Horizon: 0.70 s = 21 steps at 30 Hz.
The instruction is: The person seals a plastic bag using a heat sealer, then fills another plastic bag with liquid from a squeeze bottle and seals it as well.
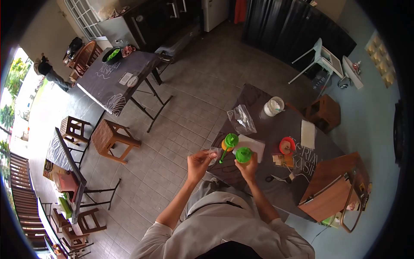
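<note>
My right hand [248, 168] is wrapped round a small container with a bright green lid [243, 154], held at the near edge of the dark table. My left hand [199, 164] pinches a small piece of clear plastic film [214, 156] between thumb and fingers. Just beyond my hands stands a second green-topped container [231, 140] with an orange body. A thin green piece with a rounded end [221, 161] hangs down beside it. Behind the held container lies a white sheet or cloth [255, 146], partly covered.
On the dark table [241, 97] are a clear plastic bag [242, 119], a white tub [274, 106], a red bowl [286, 145], a white pad [308, 134] and black-handled scissors [276, 178]. A wooden chair [332, 190] stands right, a brown stool [111, 137] left.
</note>
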Available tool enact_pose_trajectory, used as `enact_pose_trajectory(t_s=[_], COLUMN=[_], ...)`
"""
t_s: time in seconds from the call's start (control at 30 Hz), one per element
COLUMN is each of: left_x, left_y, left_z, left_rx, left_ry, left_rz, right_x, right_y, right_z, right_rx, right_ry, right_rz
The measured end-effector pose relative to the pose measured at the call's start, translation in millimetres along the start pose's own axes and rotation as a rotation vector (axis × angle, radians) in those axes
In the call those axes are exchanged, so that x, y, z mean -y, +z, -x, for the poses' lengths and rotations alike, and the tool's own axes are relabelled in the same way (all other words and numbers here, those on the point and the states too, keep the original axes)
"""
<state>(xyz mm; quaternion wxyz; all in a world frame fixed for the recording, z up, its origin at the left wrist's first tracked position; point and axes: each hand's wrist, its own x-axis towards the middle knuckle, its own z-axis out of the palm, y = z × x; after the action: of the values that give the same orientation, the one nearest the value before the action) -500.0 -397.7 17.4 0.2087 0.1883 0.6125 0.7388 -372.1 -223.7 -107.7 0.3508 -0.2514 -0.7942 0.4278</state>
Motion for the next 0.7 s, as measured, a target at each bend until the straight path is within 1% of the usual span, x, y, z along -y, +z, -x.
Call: enact_pose_trajectory(t_s=[0.03,0.07,0.13,0.17,0.23,0.27,0.37,0.4,0.47,0.63,0.7], left_x=[-4,-12,-20,-22,-25,-26,-22,-23,-27,-35,-32], left_y=[3,9,18,22,31,36,50,54,61,79,83], left_z=[-2,-4,-8,-11,-14,-16,-22,-24,-26,-27,-27], left_rx=[0.015,0.058,0.117,0.169,0.237,0.266,0.313,0.321,0.331,0.353,0.355], left_ry=[-0.003,0.006,0.017,0.005,-0.001,0.003,0.035,0.057,0.062,0.058,0.130], left_rz=[0.006,-0.009,-0.015,-0.024,-0.028,-0.021,-0.034,-0.056,-0.039,0.014,-0.083], right_x=[23,45,87,106,135,143,157,159,161,167,168], right_y=[-13,-27,-54,-67,-89,-97,-114,-119,-129,-150,-158], right_z=[-14,-29,-59,-72,-91,-98,-112,-115,-119,-125,-127], right_rx=[-0.030,-0.043,-0.027,-0.039,0.046,0.034,0.132,0.125,0.130,0.163,0.168], right_ry=[-0.056,-0.051,-0.209,-0.208,-0.312,-0.311,-0.367,-0.370,-0.450,-0.492,-0.515], right_rz=[0.006,0.018,0.153,0.165,0.345,0.357,0.429,0.433,0.577,0.615,0.647])
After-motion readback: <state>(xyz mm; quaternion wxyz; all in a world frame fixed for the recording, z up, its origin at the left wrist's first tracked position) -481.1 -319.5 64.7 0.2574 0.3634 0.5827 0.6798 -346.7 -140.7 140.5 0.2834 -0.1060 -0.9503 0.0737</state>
